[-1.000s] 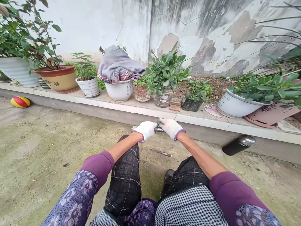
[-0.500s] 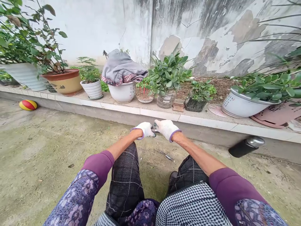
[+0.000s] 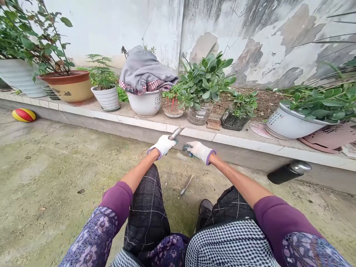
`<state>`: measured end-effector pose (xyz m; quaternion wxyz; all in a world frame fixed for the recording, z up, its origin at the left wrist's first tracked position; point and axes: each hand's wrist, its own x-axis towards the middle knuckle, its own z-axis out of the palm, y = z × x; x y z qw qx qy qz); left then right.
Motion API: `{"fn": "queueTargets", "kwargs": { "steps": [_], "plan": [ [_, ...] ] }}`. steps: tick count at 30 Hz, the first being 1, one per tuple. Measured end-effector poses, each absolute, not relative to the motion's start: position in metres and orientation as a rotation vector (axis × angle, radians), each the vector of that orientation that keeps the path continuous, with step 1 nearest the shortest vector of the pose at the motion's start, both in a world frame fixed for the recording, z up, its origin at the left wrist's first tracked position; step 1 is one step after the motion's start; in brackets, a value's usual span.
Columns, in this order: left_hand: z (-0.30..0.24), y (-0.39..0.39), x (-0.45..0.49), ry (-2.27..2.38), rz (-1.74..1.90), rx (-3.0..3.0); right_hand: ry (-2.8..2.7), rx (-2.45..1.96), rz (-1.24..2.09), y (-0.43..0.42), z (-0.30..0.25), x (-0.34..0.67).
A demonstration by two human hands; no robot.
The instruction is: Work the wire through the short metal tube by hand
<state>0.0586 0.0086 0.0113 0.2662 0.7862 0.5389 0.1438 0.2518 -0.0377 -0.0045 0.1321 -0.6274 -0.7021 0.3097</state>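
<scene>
Peeling wall [image 3: 250, 33] up top, potted plants [image 3: 204, 76] along a tiled ledge [image 3: 141, 124], and down on the concrete ground [image 3: 55, 170] the action is right here! Left hand [image 3: 162, 145], white-gloved, is closed tight around a shiny metal rod [image 3: 174, 133] that angles up and away from the fist. Right hand [image 3: 198, 151], gloved too, is wrapped round a dark handle [image 3: 187, 148], close beside the left hand but not touching it. That rod looks stiff, fairly heavy and smooth enough to slip, so the firmest hold looks to be a full fist around its lower end. The dark handle looks lighter, though the glove hides most of it. Just below the hands a small tool [image 3: 187, 184] lies on the ground, with a black flask [image 3: 289, 172] off to the right and a striped ball [image 3: 23, 115] far to the left!
</scene>
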Motion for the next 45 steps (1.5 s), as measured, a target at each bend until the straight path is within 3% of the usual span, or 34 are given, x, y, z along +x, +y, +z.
{"fn": "queueTargets", "kwargs": {
  "steps": [5,8,12,17,23,28,35,45],
  "plan": [
    [0.001,0.021,0.053,1.613,-0.153,2.556,-2.566,-1.765,0.5,-0.062,0.001,0.212],
    [-0.008,0.011,0.061,1.441,-0.29,2.664,-2.429,-1.858,0.482,-0.055,0.016,0.222],
    [-0.005,-0.002,0.072,1.222,-0.172,2.787,-2.041,-2.005,0.532,-0.028,0.016,0.261],
    [0.007,0.01,0.064,1.501,0.228,2.519,-2.149,-1.958,0.629,-0.029,-0.015,0.253],
    [-0.006,0.025,0.055,1.645,-0.036,2.562,-2.575,-1.771,0.48,-0.064,-0.007,0.203],
    [-0.015,0.01,0.07,1.387,-0.357,2.927,-2.235,-1.813,0.426,-0.048,0.016,0.236],
    [0.001,-0.009,0.08,1.25,-0.238,2.986,-1.945,-1.948,0.623,-0.016,-0.01,0.277],
    [0.003,-0.005,0.068,1.335,-0.166,2.853,-2.02,-1.977,0.445,-0.005,-0.023,0.279]
  ]
}}
